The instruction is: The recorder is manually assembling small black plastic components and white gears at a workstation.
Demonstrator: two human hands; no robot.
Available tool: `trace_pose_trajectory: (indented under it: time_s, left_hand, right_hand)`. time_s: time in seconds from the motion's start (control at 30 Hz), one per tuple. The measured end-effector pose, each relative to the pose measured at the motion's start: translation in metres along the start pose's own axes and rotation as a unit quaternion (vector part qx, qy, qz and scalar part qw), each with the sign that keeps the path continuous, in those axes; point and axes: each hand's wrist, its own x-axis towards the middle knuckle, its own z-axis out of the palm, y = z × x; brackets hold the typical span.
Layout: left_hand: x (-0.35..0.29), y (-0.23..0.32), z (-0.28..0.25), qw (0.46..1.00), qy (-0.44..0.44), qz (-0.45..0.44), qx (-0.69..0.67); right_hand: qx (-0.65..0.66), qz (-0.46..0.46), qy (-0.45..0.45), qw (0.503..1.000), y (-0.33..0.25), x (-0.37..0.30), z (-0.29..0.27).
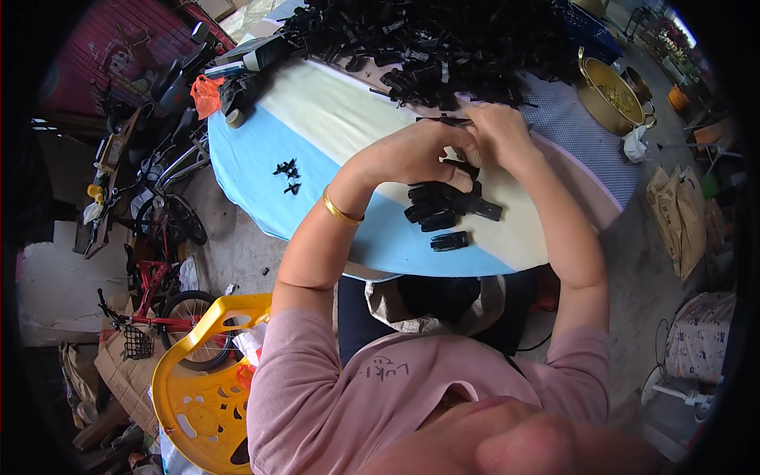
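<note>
A small black piece (463,168) sits over the pale stripe of the desk (313,99), pinched in the bent fingers of the left hand (423,152), whose wrist arches in from eight o'clock, knuckles uppermost. At its two o'clock the right hand (500,128) meets it, forearm slanting up from five o'clock, its fingers folded inward and mostly hidden, so I cannot tell whether they grip anything. Below, at six o'clock, lies a cluster of black pieces (443,206), with small black bits (286,170) near nine and a big black heap (443,43) toward twelve.
</note>
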Motion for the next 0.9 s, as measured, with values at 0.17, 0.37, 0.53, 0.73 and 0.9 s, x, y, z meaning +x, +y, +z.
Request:
trace_pose_trajectory:
  time_s: [0.17,0.37,0.53,0.73,0.9]
  left_hand:
    - [0.000,-0.003,-0.006,0.985,0.152,0.006,0.085]
    - [0.012,-0.001,0.003,0.895,0.327,0.127,0.273]
    - [0.011,-0.003,0.009,0.872,0.329,0.167,0.321]
    - [0.006,0.002,0.000,0.894,0.330,0.177,0.245]
    - [0.011,-0.006,0.006,0.947,0.301,0.095,-0.056]
  right_hand:
    - [0.062,0.076,-0.037,0.994,-0.008,0.002,-0.016]
    - [0.421,0.190,0.013,0.887,0.000,-0.006,-0.046]
    - [0.626,0.164,-0.056,0.761,-0.011,-0.013,-0.046]
    - [0.647,0.086,-0.098,0.751,-0.011,-0.017,-0.056]
    - [0.642,0.035,0.098,0.759,-0.018,-0.016,-0.051]
